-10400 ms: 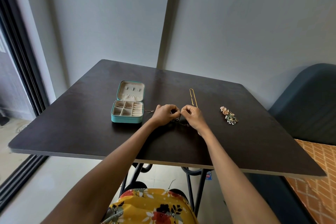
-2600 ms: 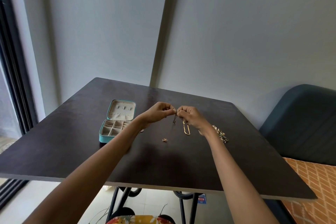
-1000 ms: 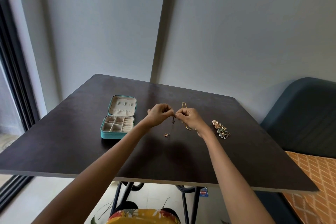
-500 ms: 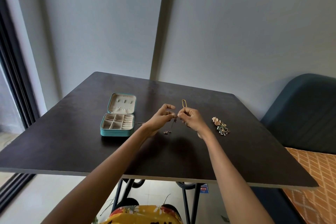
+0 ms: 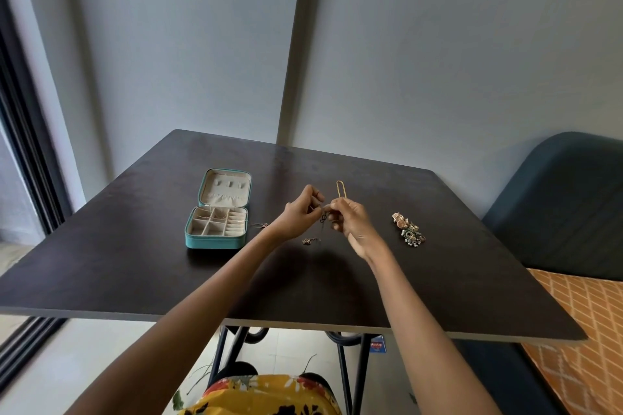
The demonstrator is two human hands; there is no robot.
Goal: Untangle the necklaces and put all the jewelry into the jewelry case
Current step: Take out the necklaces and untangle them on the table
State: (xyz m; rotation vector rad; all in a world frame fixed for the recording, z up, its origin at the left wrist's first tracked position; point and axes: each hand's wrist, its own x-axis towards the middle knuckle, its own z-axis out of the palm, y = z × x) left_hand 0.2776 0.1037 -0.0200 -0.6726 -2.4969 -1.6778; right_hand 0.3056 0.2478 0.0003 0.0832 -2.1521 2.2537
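1. Left hand [image 5: 300,216] and right hand [image 5: 347,217] pinch a dark tangled chain [image 5: 323,218] between their fingers, above the tabletop [image 5: 135,263].
2. Its pendant [image 5: 306,240] trails below the fingers (touching wood).
3. Gold necklace [image 5: 340,189] lies beyond them; open jewelry case [image 5: 217,226] sits left.

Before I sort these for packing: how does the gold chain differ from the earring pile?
The gold chain is one long loop behind the hands; the earring pile is a mixed, multicoloured cluster right of the right hand. Both lie on the table, outside the jewelry case.

Bare table [image 5: 135,266] before open jewelry case [image 5: 217,224]; earring pile [image 5: 408,232] at right.
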